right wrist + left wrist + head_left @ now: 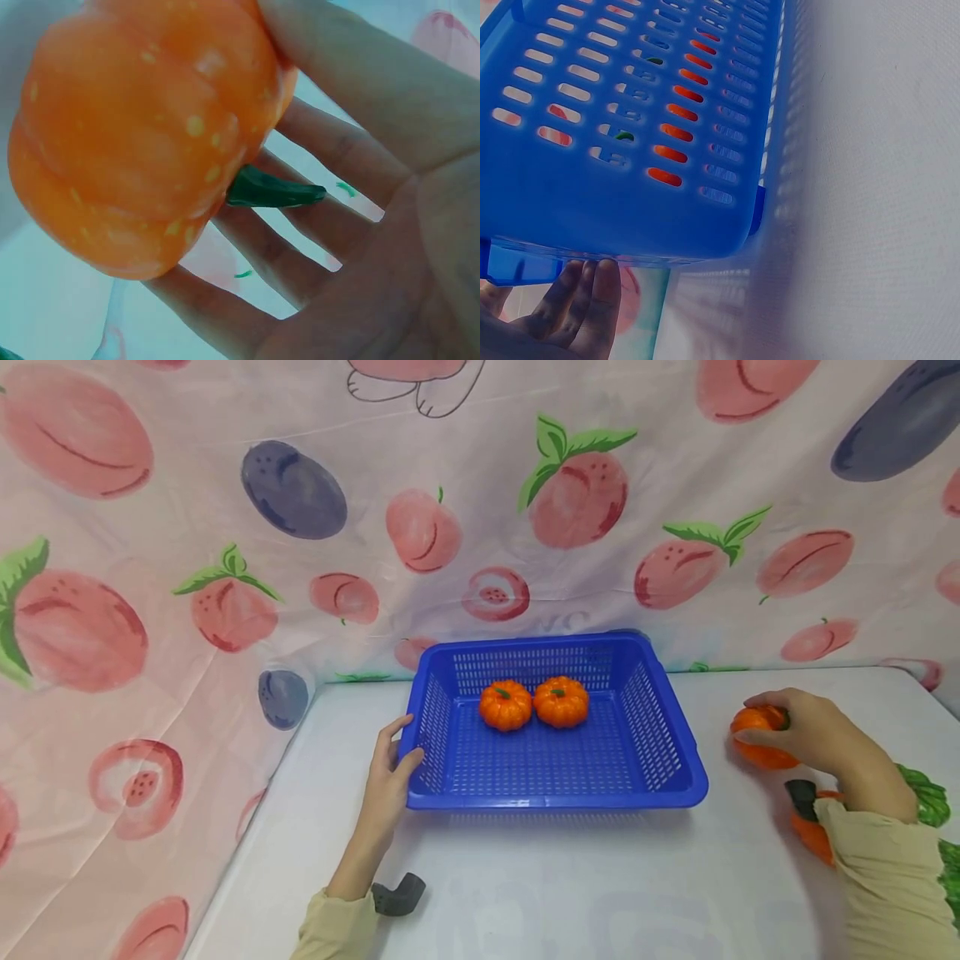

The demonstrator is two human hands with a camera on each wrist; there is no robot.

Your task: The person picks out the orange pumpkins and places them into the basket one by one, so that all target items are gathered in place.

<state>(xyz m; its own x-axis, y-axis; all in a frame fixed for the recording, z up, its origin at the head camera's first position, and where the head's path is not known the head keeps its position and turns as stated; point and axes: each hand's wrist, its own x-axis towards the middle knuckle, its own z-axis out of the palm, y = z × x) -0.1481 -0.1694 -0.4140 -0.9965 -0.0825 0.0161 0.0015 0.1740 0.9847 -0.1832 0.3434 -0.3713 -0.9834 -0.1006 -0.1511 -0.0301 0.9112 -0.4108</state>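
Note:
A blue plastic basket (555,802) with slotted walls stands on the white table. Inside it, toward the back, two small orange pumpkins (506,706) with green stems sit side by side. At the basket's left end, my left hand (390,777) grips the rim; the left wrist view has its fingers (604,292) up against the wall under the edge. To the right of the basket, my right hand (810,731) holds a larger orange pumpkin (142,142) between thumb and fingers. Its dark green stem (270,187) points toward the palm.
Another orange object (813,841) lies under the right forearm, partly hidden by the sleeve. Ridged green vegetables (926,797) lie at the right edge. Behind the table (525,893) hangs a fruit-print cloth (480,460). Small dark devices (399,895) sit at both wrists.

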